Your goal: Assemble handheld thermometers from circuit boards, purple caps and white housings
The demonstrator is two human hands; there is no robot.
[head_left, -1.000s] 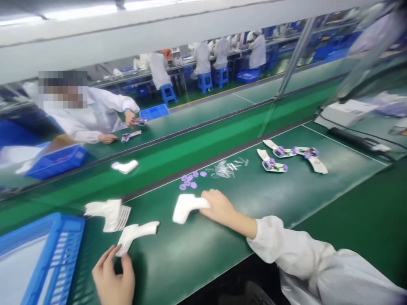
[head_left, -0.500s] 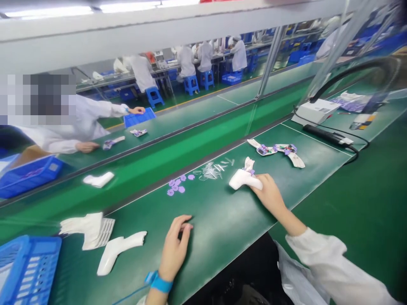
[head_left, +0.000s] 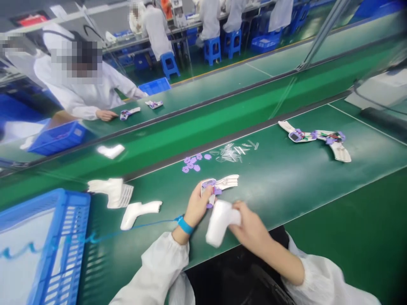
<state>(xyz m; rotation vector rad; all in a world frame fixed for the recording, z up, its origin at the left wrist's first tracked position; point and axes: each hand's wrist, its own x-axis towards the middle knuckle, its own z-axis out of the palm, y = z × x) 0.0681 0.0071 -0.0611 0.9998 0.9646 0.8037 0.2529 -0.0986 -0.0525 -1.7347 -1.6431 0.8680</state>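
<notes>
Now, from the left, I see a blue basket at the edge of the green worktop. Just right of it lie a white ribbed piece and a white shell, both flat and apart from my hands. My left hand has a blue wrist strap on it. Its grip is closed on a white part with purple bits, which rests low on the worktop. Just beside it, my right hand grips a white shell half and holds it up, tilted, close to me. Behind my hands sit small purple buttons and some clear bits. Far right lie two more open parts, touching each other, well away from my hands. Across the belt, another person in white rests a hand by a part.
</notes>
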